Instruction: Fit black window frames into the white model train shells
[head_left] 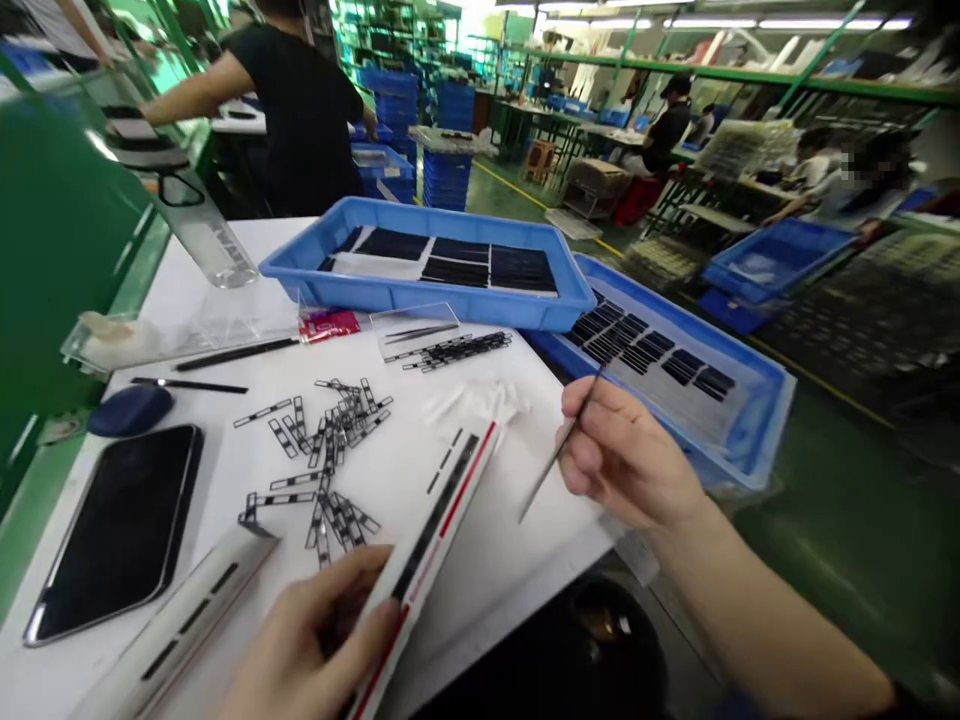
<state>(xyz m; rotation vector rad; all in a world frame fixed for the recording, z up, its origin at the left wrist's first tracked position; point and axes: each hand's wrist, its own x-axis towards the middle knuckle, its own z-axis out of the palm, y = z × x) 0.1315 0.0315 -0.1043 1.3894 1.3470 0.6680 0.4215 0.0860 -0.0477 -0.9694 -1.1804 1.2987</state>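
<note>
My left hand [319,625] is closed round a long white bar [466,508] with a red stripe and a narrow black strip [435,522] lying along its face. Its far end tilts up and to the right over the white tabletop. Between the fingertips of my right hand [634,450] is a thin dark pair of tweezers [547,478], its point down and left, apart from the bar. Left of the bar lies a loose heap of small black-framed strips [334,430]. Another white piece with black slots [187,620] rests at the lower left.
A blue tray [427,295] of dark strips stands at the back, overlapping a second blue tray [757,440] on the right. To the left are a phone [120,530], a dark blue oval case [130,410] and a clear bottle [210,235]. Crumpled tissue [480,400] lies beyond the bar.
</note>
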